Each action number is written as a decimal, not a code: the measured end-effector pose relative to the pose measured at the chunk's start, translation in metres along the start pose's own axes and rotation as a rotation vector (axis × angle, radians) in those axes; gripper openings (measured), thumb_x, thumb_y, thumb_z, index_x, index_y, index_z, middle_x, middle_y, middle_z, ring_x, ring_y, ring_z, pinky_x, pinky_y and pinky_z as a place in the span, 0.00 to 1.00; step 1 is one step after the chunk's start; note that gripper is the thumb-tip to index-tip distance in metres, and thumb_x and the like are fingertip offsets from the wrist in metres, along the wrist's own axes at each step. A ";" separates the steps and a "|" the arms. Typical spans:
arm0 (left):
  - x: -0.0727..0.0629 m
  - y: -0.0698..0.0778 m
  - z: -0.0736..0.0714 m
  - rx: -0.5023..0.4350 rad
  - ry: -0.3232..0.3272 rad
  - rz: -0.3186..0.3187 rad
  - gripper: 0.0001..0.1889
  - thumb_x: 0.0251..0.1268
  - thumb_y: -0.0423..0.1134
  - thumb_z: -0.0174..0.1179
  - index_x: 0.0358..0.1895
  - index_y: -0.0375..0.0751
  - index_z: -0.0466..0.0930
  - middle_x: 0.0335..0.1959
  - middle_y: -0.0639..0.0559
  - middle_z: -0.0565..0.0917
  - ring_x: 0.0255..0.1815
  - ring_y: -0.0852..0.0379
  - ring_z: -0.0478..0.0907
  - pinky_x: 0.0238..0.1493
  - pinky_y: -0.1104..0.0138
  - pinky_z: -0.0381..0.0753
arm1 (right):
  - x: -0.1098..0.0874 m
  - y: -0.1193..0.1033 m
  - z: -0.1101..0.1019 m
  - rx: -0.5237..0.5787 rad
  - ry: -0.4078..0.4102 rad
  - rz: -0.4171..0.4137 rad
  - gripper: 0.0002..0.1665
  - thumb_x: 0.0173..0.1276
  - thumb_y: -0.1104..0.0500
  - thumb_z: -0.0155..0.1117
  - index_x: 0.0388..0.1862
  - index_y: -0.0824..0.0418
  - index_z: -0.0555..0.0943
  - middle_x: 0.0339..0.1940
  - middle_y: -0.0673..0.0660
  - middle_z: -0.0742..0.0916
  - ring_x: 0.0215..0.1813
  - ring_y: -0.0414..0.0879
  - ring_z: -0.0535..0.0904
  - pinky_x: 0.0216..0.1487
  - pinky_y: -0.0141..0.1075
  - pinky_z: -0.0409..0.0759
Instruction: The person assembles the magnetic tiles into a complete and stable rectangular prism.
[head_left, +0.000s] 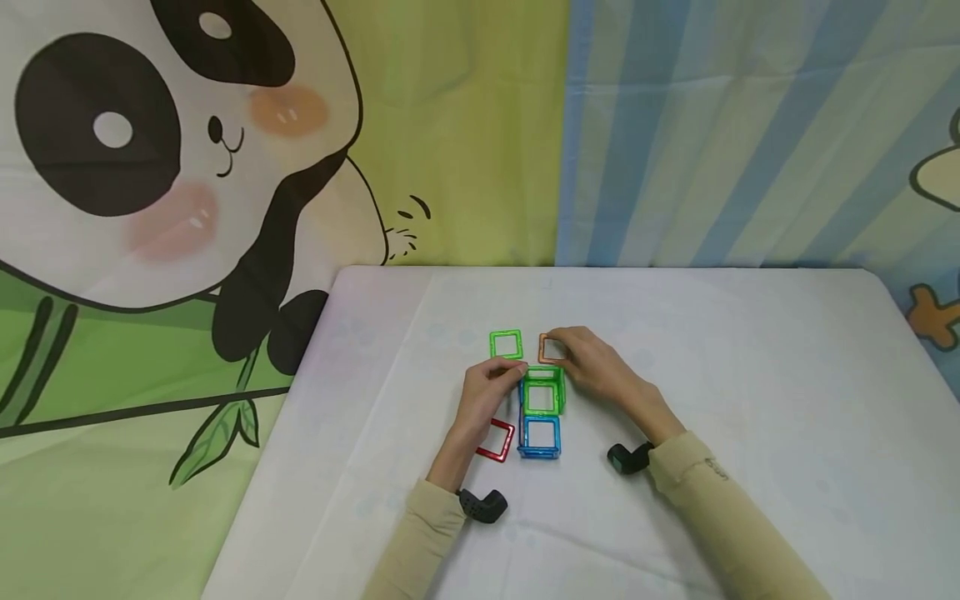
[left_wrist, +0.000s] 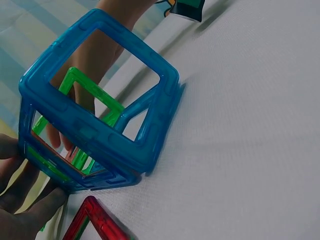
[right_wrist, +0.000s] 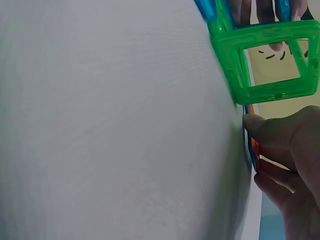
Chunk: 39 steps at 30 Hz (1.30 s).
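Observation:
A box-like structure of blue (head_left: 542, 454) and green (head_left: 562, 392) magnetic tiles stands between the hands, its blue part nearer the person. My left hand (head_left: 480, 396) holds the structure's far left side; its fingers (left_wrist: 30, 175) touch the blue frames (left_wrist: 85, 125) in the left wrist view. With thumb and fingers, my right hand (head_left: 592, 362) pinches an orange square tile (head_left: 542, 348) just beyond the structure. The right wrist view shows this orange tile (right_wrist: 255, 146) edge-on, beside the green frame (right_wrist: 230, 55), with a dark blue edge along it.
A loose green square tile (head_left: 492, 344) lies beyond the left hand. A red square tile (head_left: 507, 444) lies left of the structure, partly behind the left wrist. Everything rests on a white-covered table (head_left: 750, 375), with a printed panda curtain (head_left: 465, 167) behind.

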<state>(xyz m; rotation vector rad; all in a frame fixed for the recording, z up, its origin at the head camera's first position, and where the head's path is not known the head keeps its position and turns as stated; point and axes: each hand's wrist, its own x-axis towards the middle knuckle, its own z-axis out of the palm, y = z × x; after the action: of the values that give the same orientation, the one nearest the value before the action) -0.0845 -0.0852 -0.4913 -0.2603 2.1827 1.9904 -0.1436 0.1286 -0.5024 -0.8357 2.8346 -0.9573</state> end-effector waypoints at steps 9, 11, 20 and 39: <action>0.002 -0.001 -0.001 0.007 0.006 -0.005 0.12 0.68 0.45 0.68 0.47 0.42 0.89 0.48 0.49 0.86 0.48 0.57 0.79 0.51 0.67 0.80 | -0.008 -0.003 -0.008 -0.041 0.046 0.025 0.28 0.69 0.58 0.73 0.67 0.63 0.78 0.63 0.64 0.84 0.64 0.59 0.79 0.61 0.54 0.80; 0.002 -0.001 -0.001 0.005 0.006 -0.006 0.12 0.68 0.45 0.69 0.47 0.42 0.89 0.48 0.49 0.86 0.48 0.57 0.79 0.51 0.67 0.80 | -0.011 -0.002 -0.008 -0.047 0.057 0.029 0.30 0.68 0.58 0.74 0.67 0.63 0.78 0.63 0.64 0.84 0.63 0.59 0.79 0.59 0.53 0.81; 0.001 -0.001 -0.001 0.000 0.000 -0.010 0.12 0.68 0.45 0.68 0.47 0.41 0.89 0.48 0.49 0.86 0.48 0.57 0.79 0.51 0.67 0.81 | -0.019 0.005 -0.011 -0.056 0.077 0.062 0.34 0.65 0.56 0.76 0.67 0.66 0.76 0.62 0.65 0.83 0.61 0.59 0.80 0.57 0.53 0.82; 0.001 0.000 0.000 0.019 0.006 -0.010 0.14 0.68 0.46 0.69 0.47 0.41 0.89 0.49 0.47 0.86 0.49 0.56 0.79 0.53 0.65 0.79 | -0.034 0.008 -0.024 0.037 0.174 -0.072 0.34 0.52 0.68 0.74 0.57 0.71 0.71 0.51 0.66 0.78 0.52 0.57 0.77 0.53 0.49 0.83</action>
<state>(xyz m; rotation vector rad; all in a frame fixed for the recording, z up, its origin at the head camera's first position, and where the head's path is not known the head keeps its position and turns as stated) -0.0854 -0.0857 -0.4914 -0.2744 2.1987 1.9657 -0.1230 0.1643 -0.4927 -0.8975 2.9383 -1.1410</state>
